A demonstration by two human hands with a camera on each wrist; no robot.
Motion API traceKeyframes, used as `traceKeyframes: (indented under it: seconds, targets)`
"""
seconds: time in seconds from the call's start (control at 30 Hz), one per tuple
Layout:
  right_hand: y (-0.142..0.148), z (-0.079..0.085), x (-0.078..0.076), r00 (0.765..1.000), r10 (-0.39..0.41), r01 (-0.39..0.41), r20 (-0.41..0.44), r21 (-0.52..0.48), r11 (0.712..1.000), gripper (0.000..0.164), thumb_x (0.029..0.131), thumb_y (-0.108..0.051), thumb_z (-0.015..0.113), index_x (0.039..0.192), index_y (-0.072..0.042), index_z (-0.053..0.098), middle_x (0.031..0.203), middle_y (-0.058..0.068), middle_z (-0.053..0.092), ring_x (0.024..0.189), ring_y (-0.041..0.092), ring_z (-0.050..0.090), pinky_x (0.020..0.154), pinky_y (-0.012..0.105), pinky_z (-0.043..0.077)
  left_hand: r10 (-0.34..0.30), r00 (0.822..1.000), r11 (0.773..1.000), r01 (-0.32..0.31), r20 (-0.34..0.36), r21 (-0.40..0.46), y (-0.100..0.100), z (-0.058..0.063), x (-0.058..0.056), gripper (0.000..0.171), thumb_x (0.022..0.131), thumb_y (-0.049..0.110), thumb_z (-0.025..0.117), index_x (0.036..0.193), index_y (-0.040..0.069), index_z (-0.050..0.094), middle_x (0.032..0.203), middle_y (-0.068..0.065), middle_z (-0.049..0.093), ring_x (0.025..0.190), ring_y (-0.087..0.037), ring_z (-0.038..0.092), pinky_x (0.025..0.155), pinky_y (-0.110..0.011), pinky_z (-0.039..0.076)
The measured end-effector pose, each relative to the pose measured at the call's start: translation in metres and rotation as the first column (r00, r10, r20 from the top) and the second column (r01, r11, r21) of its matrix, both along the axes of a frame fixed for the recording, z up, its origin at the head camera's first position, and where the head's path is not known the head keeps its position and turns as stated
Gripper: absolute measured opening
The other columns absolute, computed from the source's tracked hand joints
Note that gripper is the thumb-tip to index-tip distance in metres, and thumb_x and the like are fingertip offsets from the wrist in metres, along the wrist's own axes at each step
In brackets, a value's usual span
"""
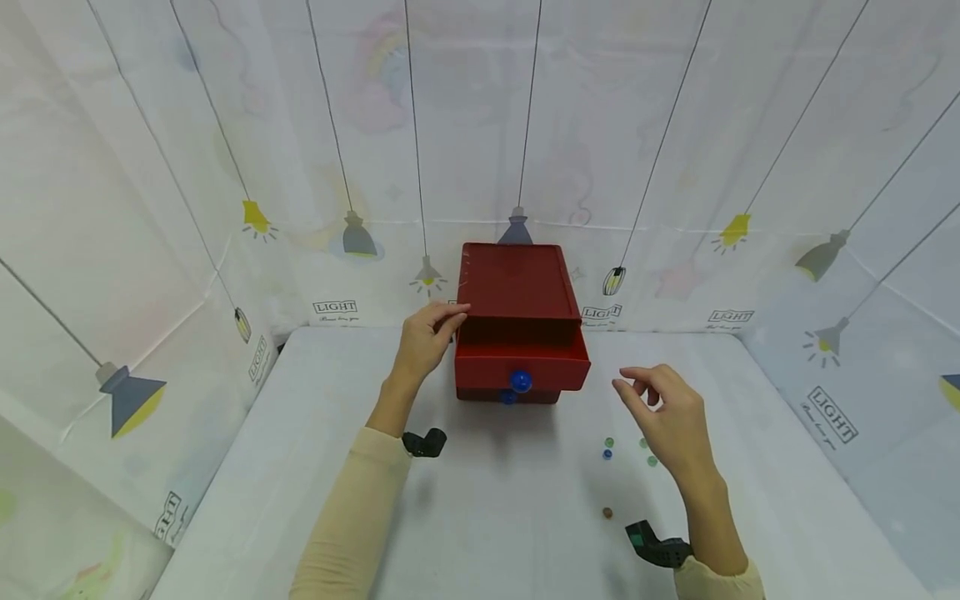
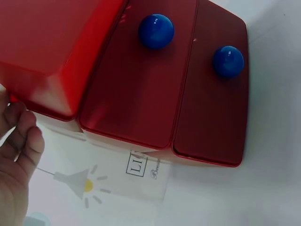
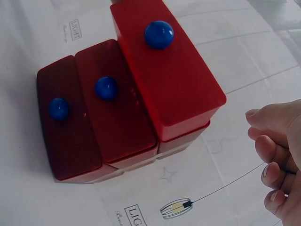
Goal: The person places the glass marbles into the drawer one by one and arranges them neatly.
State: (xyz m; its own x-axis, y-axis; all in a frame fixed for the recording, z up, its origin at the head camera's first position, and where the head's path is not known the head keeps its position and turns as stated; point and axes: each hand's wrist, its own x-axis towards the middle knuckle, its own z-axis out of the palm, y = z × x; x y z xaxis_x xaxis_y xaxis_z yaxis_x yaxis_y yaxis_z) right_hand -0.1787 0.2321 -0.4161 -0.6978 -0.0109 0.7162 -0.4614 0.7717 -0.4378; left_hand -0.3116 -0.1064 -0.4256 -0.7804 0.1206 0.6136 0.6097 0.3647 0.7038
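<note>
A small red chest of drawers [image 1: 517, 283] stands at the back of the table, its top drawer [image 1: 487, 372] pulled out. Each of three drawers carries a round blue knob [image 3: 159, 35]; the lower two drawers are closed in the wrist views. My left hand [image 1: 426, 340] is at the chest's upper left front edge, fingertips right at the side, bent loosely. To the right of the drawer, my right hand [image 1: 670, 417] hovers with thumb and forefinger apart. Nothing shows between the fingers [image 3: 265, 149] in the right wrist view.
Several small green and blue beads, among them a blue bead [image 1: 607, 454] and a green bead [image 1: 652, 461], lie on the white table [image 1: 480, 517] below my right hand. A brown bead [image 1: 607, 513] lies nearer. A printed curtain [image 1: 637, 108] hangs right behind the chest.
</note>
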Motion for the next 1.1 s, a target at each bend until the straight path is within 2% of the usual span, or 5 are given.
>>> traceKeyframes:
  seconds: [0.17, 0.37, 0.6, 0.8, 1.1]
  targets:
    - [0.001, -0.006, 0.004, 1.0, -0.012, 0.012, 0.023, -0.006, 1.0, 0.02, 0.084, -0.004, 0.079, 0.104, -0.005, 0.075, 0.077, 0.0, 0.057, 0.073, 0.015, 0.044, 0.061, 0.008, 0.033, -0.028, 1.0, 0.999, 0.028, 0.004, 0.026, 0.0, -0.002, -0.001, 0.022, 0.096, 0.019, 0.068, 0.115, 0.012, 0.076, 0.099, -0.009, 0.072, 0.072, -0.02, 0.06, 0.063, -0.018, 0.052]
    - [0.002, -0.013, 0.008, 0.999, -0.012, 0.013, 0.032, -0.012, 1.0, 0.019, 0.084, -0.004, 0.079, 0.103, -0.004, 0.075, 0.076, -0.001, 0.056, 0.072, 0.014, 0.044, 0.059, 0.009, 0.033, -0.063, 0.994, 0.995, 0.056, 0.093, 0.08, -0.001, -0.003, -0.002, 0.022, 0.096, 0.021, 0.068, 0.116, 0.014, 0.076, 0.095, -0.008, 0.07, 0.078, -0.037, 0.062, 0.064, -0.019, 0.054]
    - [0.006, -0.024, 0.01, 0.999, -0.027, 0.028, 0.047, -0.021, 0.999, 0.019, 0.084, -0.004, 0.079, 0.102, -0.006, 0.076, 0.076, -0.002, 0.055, 0.072, 0.011, 0.043, 0.06, 0.009, 0.033, -0.044, 0.99, 0.995, 0.032, 0.134, 0.095, 0.0, -0.004, -0.003, 0.023, 0.096, 0.024, 0.069, 0.116, 0.015, 0.076, 0.089, -0.008, 0.068, 0.072, -0.032, 0.061, 0.06, -0.021, 0.052]
    - [0.008, -0.034, 0.012, 0.995, -0.043, 0.045, 0.093, -0.019, 0.999, 0.019, 0.085, -0.006, 0.078, 0.104, -0.006, 0.075, 0.077, -0.002, 0.056, 0.072, 0.012, 0.043, 0.061, 0.01, 0.034, -0.04, 0.982, 0.994, 0.019, 0.186, 0.112, 0.0, -0.003, -0.002, 0.024, 0.096, 0.03, 0.069, 0.116, 0.018, 0.076, 0.084, -0.007, 0.065, 0.07, -0.039, 0.059, 0.055, -0.023, 0.048]
    - [0.01, -0.048, 0.014, 0.985, -0.064, 0.066, 0.162, -0.006, 0.998, 0.019, 0.087, -0.011, 0.078, 0.105, -0.008, 0.075, 0.078, -0.004, 0.055, 0.072, 0.015, 0.045, 0.057, 0.011, 0.034, -0.048, 0.982, 0.99, 0.022, 0.184, 0.141, 0.001, -0.006, -0.004, 0.024, 0.095, 0.03, 0.07, 0.114, 0.018, 0.077, 0.082, -0.007, 0.065, 0.067, -0.035, 0.058, 0.055, -0.023, 0.049]
